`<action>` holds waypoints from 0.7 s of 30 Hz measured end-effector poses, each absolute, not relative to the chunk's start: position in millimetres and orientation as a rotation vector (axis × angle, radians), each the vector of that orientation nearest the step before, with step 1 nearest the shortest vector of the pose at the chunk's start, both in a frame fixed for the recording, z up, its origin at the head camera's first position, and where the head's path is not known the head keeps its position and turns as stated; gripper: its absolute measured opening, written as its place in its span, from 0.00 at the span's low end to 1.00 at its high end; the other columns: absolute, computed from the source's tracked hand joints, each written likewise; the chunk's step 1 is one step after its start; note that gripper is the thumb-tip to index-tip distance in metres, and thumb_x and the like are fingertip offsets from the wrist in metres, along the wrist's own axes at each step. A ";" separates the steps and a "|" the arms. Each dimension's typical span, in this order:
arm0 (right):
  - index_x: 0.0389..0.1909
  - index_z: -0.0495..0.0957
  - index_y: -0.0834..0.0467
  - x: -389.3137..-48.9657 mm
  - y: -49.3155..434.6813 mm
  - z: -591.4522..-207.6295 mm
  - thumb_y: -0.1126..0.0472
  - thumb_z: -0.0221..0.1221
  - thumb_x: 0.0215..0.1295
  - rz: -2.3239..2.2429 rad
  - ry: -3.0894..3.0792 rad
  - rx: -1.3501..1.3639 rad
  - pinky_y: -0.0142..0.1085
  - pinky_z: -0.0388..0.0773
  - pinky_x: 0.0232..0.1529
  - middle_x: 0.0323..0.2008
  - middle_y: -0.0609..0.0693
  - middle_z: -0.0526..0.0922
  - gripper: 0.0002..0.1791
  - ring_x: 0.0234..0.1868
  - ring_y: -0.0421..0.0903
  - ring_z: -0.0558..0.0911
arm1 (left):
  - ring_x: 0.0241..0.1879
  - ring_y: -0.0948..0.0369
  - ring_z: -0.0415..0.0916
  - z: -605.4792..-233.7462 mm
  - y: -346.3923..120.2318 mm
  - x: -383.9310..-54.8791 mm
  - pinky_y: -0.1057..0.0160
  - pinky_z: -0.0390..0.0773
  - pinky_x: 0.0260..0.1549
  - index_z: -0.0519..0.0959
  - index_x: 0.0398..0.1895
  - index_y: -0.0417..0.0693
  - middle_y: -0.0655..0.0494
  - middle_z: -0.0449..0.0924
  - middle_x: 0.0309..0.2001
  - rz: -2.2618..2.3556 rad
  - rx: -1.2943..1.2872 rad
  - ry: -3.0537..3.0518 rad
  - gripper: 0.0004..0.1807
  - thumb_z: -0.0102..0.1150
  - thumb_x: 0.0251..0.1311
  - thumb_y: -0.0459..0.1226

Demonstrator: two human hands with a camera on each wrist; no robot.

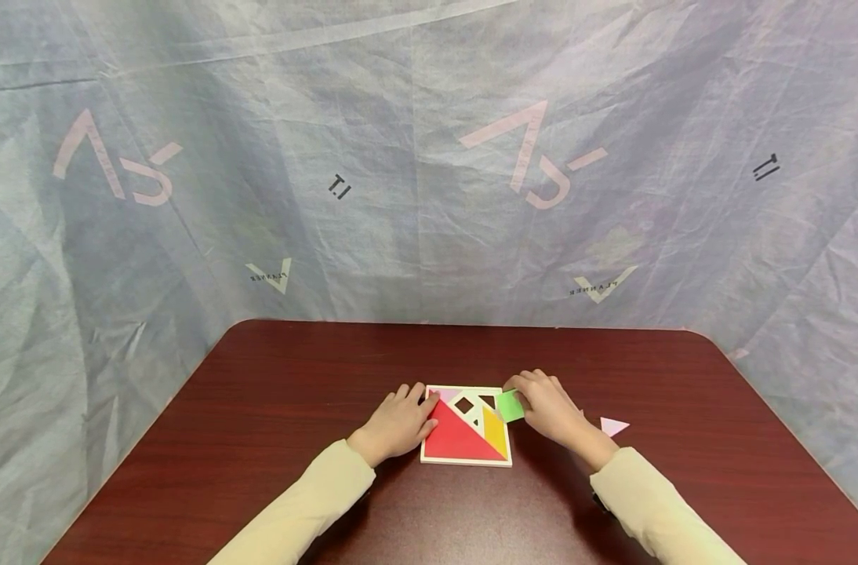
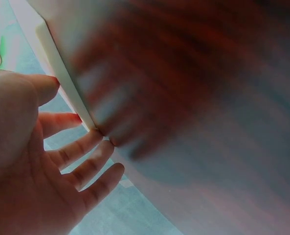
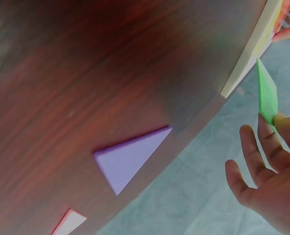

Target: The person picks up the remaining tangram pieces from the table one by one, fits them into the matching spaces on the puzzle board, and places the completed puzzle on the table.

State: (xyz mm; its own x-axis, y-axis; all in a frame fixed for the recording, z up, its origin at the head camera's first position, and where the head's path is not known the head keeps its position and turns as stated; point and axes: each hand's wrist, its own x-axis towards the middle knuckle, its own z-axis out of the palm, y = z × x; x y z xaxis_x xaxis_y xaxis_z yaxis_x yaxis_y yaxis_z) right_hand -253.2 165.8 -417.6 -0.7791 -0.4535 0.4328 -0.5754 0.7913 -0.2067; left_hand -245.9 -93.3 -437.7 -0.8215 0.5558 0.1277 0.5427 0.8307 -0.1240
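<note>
A square tangram board (image 1: 467, 463) with a pale frame lies flat on the table. Red (image 1: 457, 435) fills its lower left half, a yellow parallelogram (image 1: 495, 430) lies at the right, and a pink piece (image 1: 445, 393) shows at the top left. Dark openings show among the pieces. My left hand (image 1: 399, 421) rests at the board's left edge, fingers loosely extended and thumb over the red. Between thumb and fingertips, my right hand (image 1: 547, 406) pinches a green square (image 1: 510, 406). It is tilted over the board's right edge, one corner close to the frame in the right wrist view.
A purple triangle (image 3: 130, 159) lies on the table near my right hand in the right wrist view. Farther right lies a pale pink triangle (image 1: 613, 426). The dark red wooden table (image 1: 316, 353) ends at a hanging grey cloth (image 1: 401, 259).
</note>
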 end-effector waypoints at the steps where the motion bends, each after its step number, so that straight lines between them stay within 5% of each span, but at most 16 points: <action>1: 0.33 0.80 0.58 -253.4 164.2 -417.8 0.75 0.56 0.52 0.474 -2.622 0.785 0.42 0.68 0.33 0.32 0.49 0.81 0.12 0.34 0.48 0.76 | 0.46 0.53 0.67 -438.1 -93.4 -245.8 0.55 0.71 0.43 0.69 0.61 0.50 0.48 0.68 0.51 0.122 -0.861 -2.851 0.24 0.46 0.64 0.49; 21: 0.33 0.80 0.56 -259.5 137.8 -414.5 0.75 0.55 0.52 0.502 -2.651 0.816 0.40 0.66 0.34 0.32 0.48 0.80 0.13 0.34 0.47 0.75 | 0.45 0.52 0.67 -441.2 -94.7 -246.6 0.55 0.71 0.42 0.70 0.60 0.49 0.47 0.68 0.51 0.117 -0.880 -2.797 0.23 0.44 0.65 0.49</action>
State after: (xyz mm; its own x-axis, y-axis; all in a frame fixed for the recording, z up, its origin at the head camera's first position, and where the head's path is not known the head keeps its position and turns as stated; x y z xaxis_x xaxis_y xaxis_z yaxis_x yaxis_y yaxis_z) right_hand -259.5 137.8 -414.5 -0.7851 -0.4743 0.3983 -0.5870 0.7749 -0.2344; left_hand -246.6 -94.7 -441.2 -0.8006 0.5740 0.1718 0.5576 0.8188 -0.1368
